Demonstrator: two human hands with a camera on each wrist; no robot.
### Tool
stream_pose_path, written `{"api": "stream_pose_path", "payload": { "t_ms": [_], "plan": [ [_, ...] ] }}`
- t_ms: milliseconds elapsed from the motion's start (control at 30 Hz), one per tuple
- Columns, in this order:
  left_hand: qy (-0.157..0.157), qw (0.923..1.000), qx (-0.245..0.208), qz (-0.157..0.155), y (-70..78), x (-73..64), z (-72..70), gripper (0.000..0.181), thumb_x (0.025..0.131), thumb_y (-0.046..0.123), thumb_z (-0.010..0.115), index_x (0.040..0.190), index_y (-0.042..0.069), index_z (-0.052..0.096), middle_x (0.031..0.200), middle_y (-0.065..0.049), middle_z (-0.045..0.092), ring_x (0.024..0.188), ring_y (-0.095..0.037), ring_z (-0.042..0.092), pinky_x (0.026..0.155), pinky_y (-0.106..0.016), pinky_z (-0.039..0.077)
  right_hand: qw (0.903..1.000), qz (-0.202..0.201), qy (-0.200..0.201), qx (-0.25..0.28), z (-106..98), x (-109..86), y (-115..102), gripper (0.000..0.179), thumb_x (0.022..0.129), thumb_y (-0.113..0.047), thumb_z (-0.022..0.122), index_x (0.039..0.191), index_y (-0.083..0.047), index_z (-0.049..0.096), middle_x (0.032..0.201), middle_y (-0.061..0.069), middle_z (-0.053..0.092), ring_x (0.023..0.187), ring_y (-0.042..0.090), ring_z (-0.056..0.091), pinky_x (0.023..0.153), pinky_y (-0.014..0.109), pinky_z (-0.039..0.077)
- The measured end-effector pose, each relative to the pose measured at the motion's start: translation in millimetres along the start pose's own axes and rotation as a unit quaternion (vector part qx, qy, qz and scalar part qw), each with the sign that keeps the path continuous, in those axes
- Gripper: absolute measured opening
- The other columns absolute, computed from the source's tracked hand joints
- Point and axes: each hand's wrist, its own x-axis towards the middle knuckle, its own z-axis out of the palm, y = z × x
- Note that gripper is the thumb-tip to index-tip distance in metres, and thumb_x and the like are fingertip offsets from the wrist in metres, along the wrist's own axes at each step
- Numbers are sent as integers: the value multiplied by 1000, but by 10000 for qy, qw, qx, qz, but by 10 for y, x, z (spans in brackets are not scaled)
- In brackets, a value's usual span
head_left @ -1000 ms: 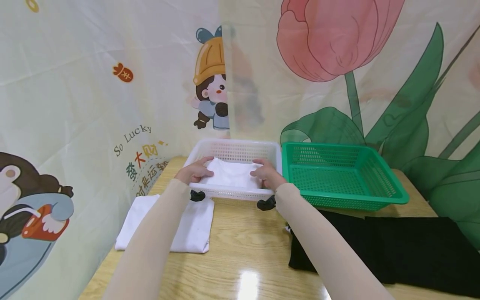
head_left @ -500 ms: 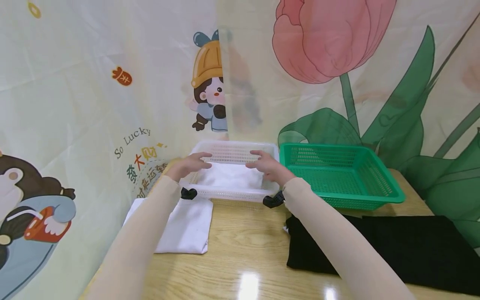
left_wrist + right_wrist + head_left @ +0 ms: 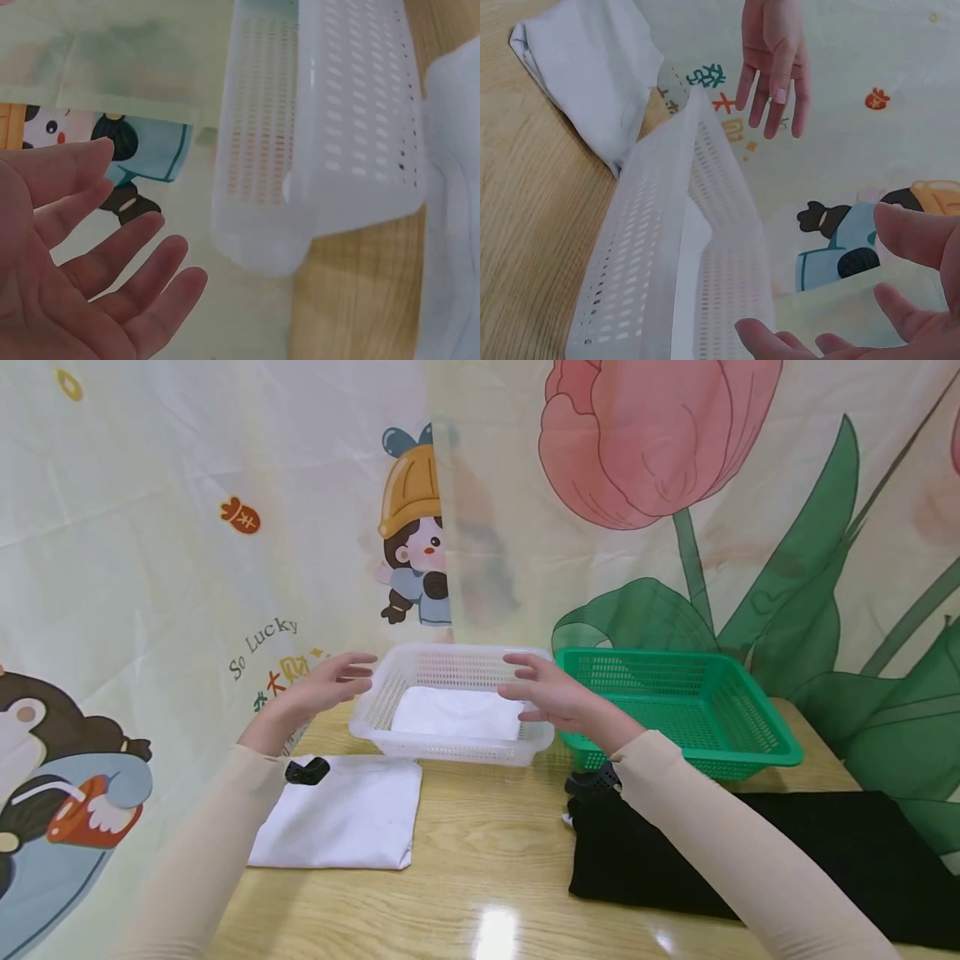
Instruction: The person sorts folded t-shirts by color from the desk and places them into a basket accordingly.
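Note:
A folded white cloth (image 3: 453, 713) lies flat in the white plastic basket (image 3: 442, 750) at the back of the table. My left hand (image 3: 318, 689), fingers spread and loosely bent, is off the basket's left side, holding nothing. Over the basket's right rim hovers my right hand (image 3: 551, 693), its fingers apart and also holding nothing. In the left wrist view the left hand (image 3: 112, 262) shows an empty palm beside the basket (image 3: 360, 97). The right wrist view has the right hand (image 3: 877, 315) near the basket (image 3: 637, 262), with the left hand (image 3: 776, 67) beyond it.
A green basket (image 3: 765, 727) stands right against the white one. Another folded white cloth (image 3: 345, 818) lies at the front left of the wooden table (image 3: 480, 860). Folded black cloth (image 3: 645, 868) covers the right side, partly under my right forearm. A printed curtain (image 3: 300, 527) hangs behind.
Both hands have let go of the white cloth, lifted out of the white basket and moved apart, the left one leftward and the right one rightward. The cloth stays in the basket.

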Motion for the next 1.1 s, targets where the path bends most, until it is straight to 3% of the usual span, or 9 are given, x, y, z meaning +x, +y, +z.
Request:
{"api": "stream_pose_path", "payload": {
  "t_ms": [200, 467, 667, 833, 1100],
  "plan": [
    [117, 9997, 111, 205, -339, -460, -88, 64, 110, 27, 61, 166, 12, 33, 164, -21, 42, 149, -46, 39, 116, -67, 37, 9990, -221, -228, 303, 67, -314, 73, 73, 105, -16, 69, 166, -19, 30, 173, 15, 19, 148, 39, 46, 112, 57, 48],
    [194, 9996, 196, -100, -833, -962, -103, 73, 108, 35, 64, 167, 11, 29, 162, -27, 42, 146, -50, 42, 110, -73, 40, 9963, -290, -426, 683, 279, -568, 400, 70, 104, -14, 70, 164, -15, 34, 168, 17, 27, 145, 44, 46, 108, 56, 51],
    [372, 9973, 525, -353, -1114, -1169, -74, 76, 107, 35, 66, 167, 7, 27, 161, -32, 39, 143, -57, 42, 105, -71, 46, 9929, -119, -585, 1029, 489, -578, 710, 68, 104, -13, 70, 163, -14, 36, 167, 21, 28, 143, 47, 47, 104, 54, 55],
    [448, 9947, 646, -655, -1336, -1338, -45, 78, 106, 31, 67, 167, 5, 26, 160, -38, 37, 141, -62, 40, 107, -72, 43, 9905, 35, -770, 1143, 658, -535, 928, 69, 104, -14, 70, 163, -10, 35, 167, 26, 25, 142, 46, 48, 104, 55, 55],
    [413, 9895, 682, -1207, -1484, -1489, -28, 88, 106, 36, 68, 168, 2, 17, 162, -44, 25, 143, -66, 33, 107, -76, 40, 9887, 184, -785, 1267, 741, -475, 1141, 71, 102, -15, 72, 162, -9, 35, 168, 31, 21, 141, 48, 49, 102, 56, 56]
  ]
}}
